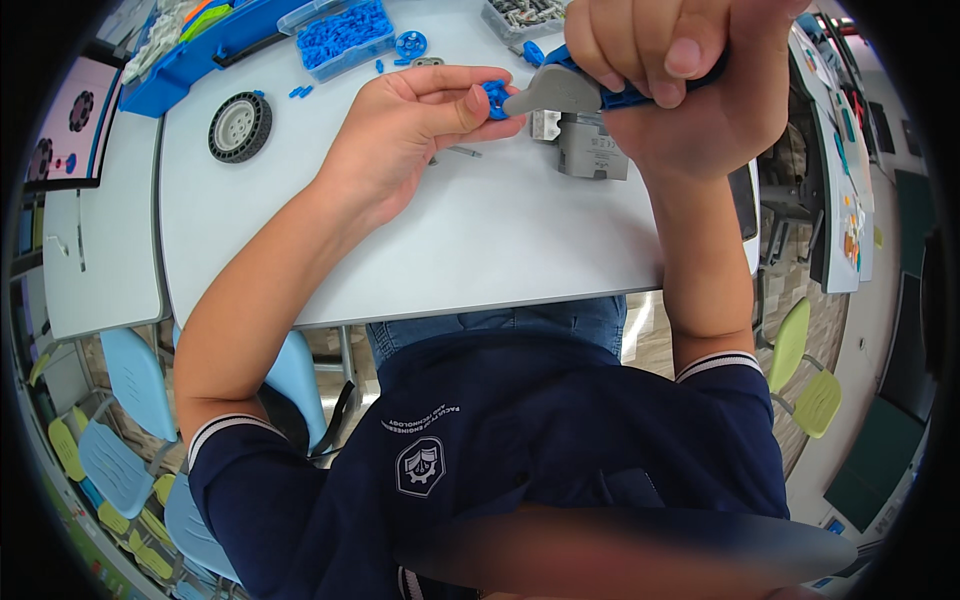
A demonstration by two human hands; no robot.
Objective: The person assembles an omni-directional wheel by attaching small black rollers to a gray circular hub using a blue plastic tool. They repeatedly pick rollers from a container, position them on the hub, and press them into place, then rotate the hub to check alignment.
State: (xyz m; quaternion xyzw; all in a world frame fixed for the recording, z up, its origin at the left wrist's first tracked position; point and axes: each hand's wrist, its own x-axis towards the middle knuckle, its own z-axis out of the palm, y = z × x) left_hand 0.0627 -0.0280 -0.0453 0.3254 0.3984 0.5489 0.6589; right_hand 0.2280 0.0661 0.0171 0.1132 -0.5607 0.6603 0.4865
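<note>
My left hand (425, 125) pinches a small blue plastic part with holes (495, 98) between thumb and fingers above the table. My right hand (690, 80) is wrapped round a hand tool (555, 90) with a tapering grey nose and blue handle parts. The tool's tip meets the blue part or lies just in front of it; I cannot tell which. Much of the handle is hidden behind my fingers. Below the tool stands a grey box-shaped block (592, 150). A thin grey shaft (463, 152) lies beside my left hand.
A wheel with black tyre (240, 127) lies at the left. At the back are a clear box of blue pins (345, 40), a blue round part (410, 44), a box of small parts (522, 15) and a blue tray (225, 50). A screen (72, 120) stands far left.
</note>
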